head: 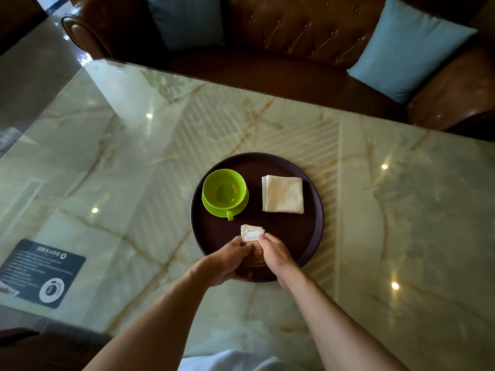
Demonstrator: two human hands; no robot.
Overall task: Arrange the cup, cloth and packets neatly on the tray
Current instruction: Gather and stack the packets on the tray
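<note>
At the far left of the marble table (112, 162) lies a dark printed card (40, 271), well apart from everything else. Further right sits a round dark tray (313, 236). On its left half stands a green cup (224, 189), upright on a matching green saucer (211, 207), with the cup's handle pointing toward the person. Below the cup, near the tray's front edge, the left hand (227, 259) comes in with its fingers curled and its thumb and fingertips pinching the left edge of a small stack of packets (253, 234); the white packets fan out at the top and a brown one shows lower down between the hands. The right hand (276, 254) grips the stack's right edge, fingers bent and pressed together against it. The packets rest on or just above the tray; which one cannot be told. On the tray's right half lies a folded cream cloth (283, 194), square and flat, apart from the cup and packets.
</note>
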